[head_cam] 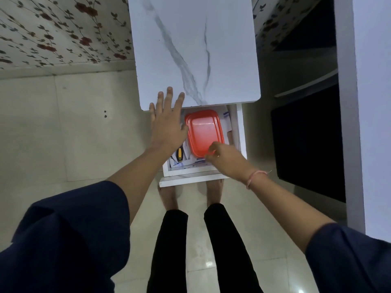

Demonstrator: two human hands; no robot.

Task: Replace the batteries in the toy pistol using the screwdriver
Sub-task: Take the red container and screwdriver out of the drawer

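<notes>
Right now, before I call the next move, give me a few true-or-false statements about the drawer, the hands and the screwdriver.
1. The drawer is open. True.
2. The left hand grips the screwdriver. False: it rests flat on the tabletop edge, and the screwdriver lies in the drawer.
3. A red box lies in the drawer. True.
4. The right hand hangs away from the drawer. False: it reaches in at the red box's near corner.

- The marble tabletop [190, 49] overhangs the upper end of the drawer [241, 134] at frame centre, blocking entry from above.
- A red container [204, 132] fills the drawer's middle, leaving narrow strips on either side.
- The left hand [167, 121] lies over the left strip; below it the screwdriver [180, 154] lies uncovered.
- The right hand [224, 157] covers the container's lower right corner.
</notes>
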